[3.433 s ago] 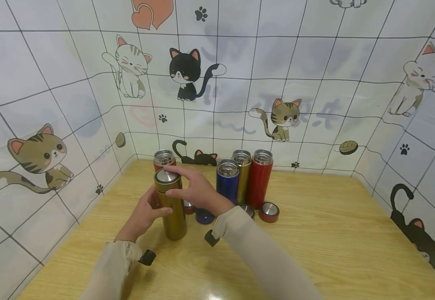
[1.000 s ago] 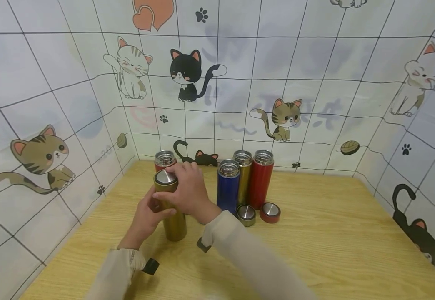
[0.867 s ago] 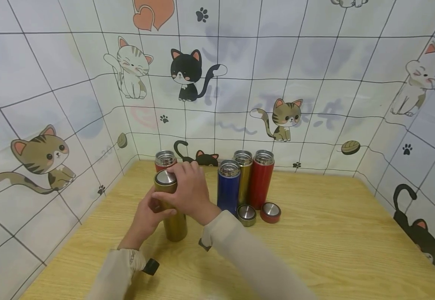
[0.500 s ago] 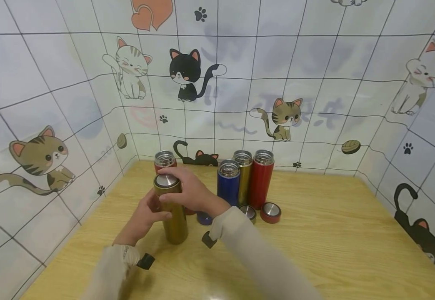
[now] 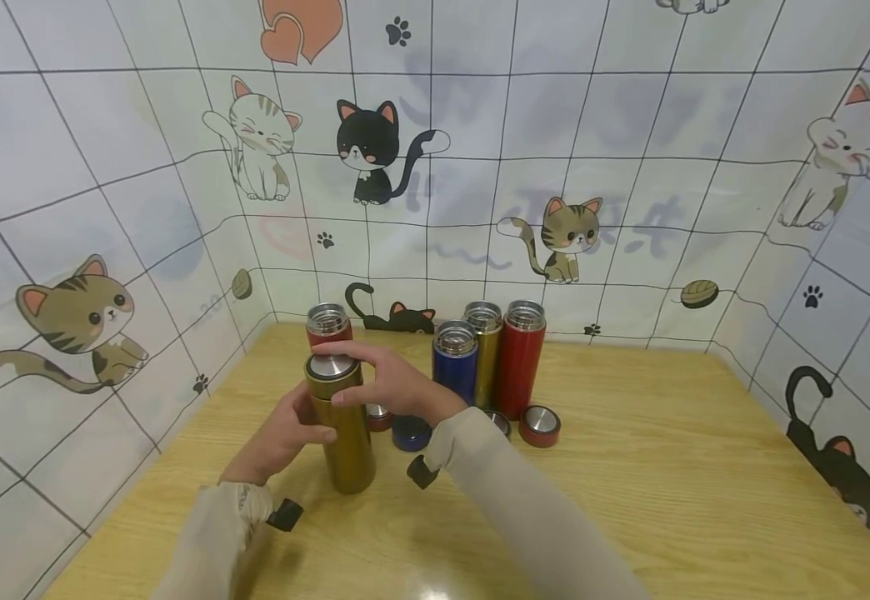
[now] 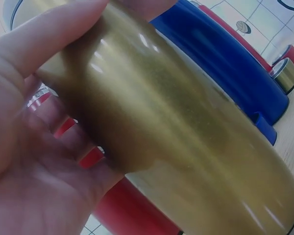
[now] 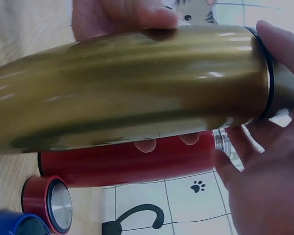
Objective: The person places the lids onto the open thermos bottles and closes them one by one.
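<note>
Left hand grips a glossy, cylindrical gold bottle; right hand pinches its silver-topped lid; blue bottle behind right hand.

There are five bottles and five lids.

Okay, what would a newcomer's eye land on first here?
Probably the lidded gold flask, left of centre, its body in the left hand and its lid in the right hand. Then the four lidless flasks farther back, and the cartoon cats on the wall behind.
</note>
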Available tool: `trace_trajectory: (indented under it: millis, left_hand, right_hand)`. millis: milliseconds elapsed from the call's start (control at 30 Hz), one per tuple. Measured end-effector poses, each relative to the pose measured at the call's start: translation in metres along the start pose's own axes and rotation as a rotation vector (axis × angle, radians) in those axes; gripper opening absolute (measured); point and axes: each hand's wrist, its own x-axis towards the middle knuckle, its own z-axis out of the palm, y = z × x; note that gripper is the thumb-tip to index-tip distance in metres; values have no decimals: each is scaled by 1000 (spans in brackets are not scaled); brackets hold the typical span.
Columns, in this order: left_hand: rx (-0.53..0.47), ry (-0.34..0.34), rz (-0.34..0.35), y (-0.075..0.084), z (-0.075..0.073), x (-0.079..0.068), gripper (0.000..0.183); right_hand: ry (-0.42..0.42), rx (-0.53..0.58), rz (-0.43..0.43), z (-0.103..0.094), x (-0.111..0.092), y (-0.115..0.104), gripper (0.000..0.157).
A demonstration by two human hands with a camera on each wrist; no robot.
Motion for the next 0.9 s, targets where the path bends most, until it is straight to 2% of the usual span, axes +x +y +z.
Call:
trace_trajectory:
  millis: [167,367,633,900]
  left_hand:
    - [33,45,-11,3,5,-1,69]
    - [109,140,-22,6,12,-4,71]
    - [210,273,-24,5,21,-1,72]
    - [207,379,28,5,33,-2,75]
  right_hand:
    - [92,-128,15,4,-2,-5,63]
    - [197,-235,-41,12,-4,-7,62]
    - [354,-378,-57,21,-5,-10,61]
    - [473,-504,-75,31,-4,-11,59]
